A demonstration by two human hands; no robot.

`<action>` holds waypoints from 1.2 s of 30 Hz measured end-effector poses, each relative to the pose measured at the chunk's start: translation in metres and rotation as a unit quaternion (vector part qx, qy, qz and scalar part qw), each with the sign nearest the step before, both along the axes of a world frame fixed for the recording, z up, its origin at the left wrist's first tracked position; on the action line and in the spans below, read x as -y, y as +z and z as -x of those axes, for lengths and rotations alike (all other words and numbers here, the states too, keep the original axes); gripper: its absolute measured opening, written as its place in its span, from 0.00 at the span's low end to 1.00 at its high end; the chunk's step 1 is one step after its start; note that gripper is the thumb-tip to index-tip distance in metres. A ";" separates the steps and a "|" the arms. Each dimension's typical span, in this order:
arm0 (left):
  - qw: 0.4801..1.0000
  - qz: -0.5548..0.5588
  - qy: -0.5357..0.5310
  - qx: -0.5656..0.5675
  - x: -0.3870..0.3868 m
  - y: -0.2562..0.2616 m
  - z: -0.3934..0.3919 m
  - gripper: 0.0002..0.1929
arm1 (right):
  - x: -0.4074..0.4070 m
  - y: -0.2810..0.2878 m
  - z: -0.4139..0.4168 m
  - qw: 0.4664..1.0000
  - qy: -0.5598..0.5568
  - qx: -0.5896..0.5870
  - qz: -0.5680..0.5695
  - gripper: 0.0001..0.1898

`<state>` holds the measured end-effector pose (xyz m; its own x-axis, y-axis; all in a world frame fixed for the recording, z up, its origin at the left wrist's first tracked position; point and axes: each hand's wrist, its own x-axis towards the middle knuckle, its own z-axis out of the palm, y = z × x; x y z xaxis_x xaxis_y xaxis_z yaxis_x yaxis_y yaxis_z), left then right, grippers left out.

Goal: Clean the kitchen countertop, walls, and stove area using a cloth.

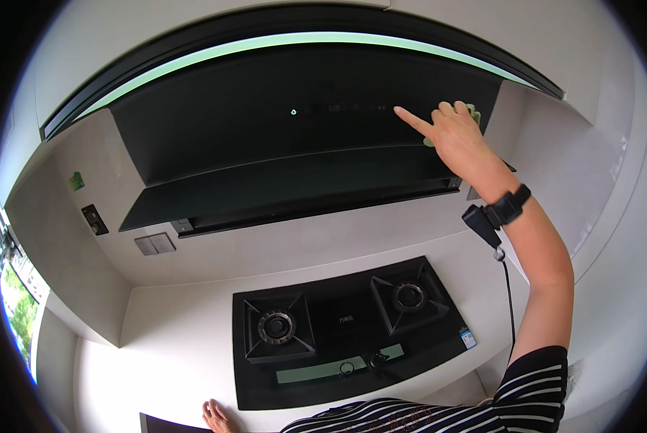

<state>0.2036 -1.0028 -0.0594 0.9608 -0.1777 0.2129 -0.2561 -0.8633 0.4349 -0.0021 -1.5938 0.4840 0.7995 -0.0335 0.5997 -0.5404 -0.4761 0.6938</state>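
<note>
My right hand is raised to the black front panel of a range hood. Its index finger points out, the tip at or very near the panel beside a row of faint touch symbols. Pale green material, apparently a cloth, is held under the other fingers and mostly hidden by them. A small white symbol glows further left on the panel. Low in the view, my left hand rests on the white countertop near its front edge, left of a black two-burner gas cooktop. I see nothing in it.
Below the hood panel juts a tilted black lower plate. A black strap with a device circles my right wrist, its cable hanging down beside the arm. Wall sockets sit left, under the hood. A window is at far left.
</note>
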 end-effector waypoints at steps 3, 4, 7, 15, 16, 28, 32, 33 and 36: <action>0.999 0.031 0.009 -0.019 0.006 0.014 0.005 0.21 | 0.031 0.003 -0.031 0.994 -0.082 -0.075 0.013 0.39; 0.999 0.037 0.012 -0.035 0.009 0.021 0.006 0.21 | 0.036 0.004 -0.035 0.994 -0.084 -0.076 0.014 0.39; 0.997 0.046 0.027 -0.047 0.007 0.027 0.010 0.22 | 0.034 0.006 -0.052 0.991 -0.098 -0.088 0.023 0.40; 0.997 0.056 0.026 -0.039 0.007 0.031 0.011 0.23 | 0.034 0.005 -0.065 0.984 -0.130 -0.117 0.016 0.40; 0.997 0.056 0.029 -0.040 0.008 0.031 0.012 0.22 | 0.035 0.004 -0.066 0.985 -0.130 -0.116 0.016 0.40; 1.000 0.006 0.018 -0.005 0.002 0.012 0.006 0.19 | 0.029 0.010 -0.054 0.993 -0.072 -0.081 -0.047 0.40; 0.997 0.047 0.028 -0.045 0.007 0.027 0.011 0.21 | 0.030 0.008 -0.036 0.998 -0.018 -0.039 -0.041 0.41; 0.998 0.045 0.025 -0.046 0.007 0.028 0.011 0.21 | 0.031 0.008 -0.033 0.998 -0.016 -0.038 -0.049 0.42; 0.998 0.032 0.025 -0.056 0.006 0.028 0.011 0.22 | 0.031 0.004 -0.030 0.997 -0.027 -0.043 -0.052 0.42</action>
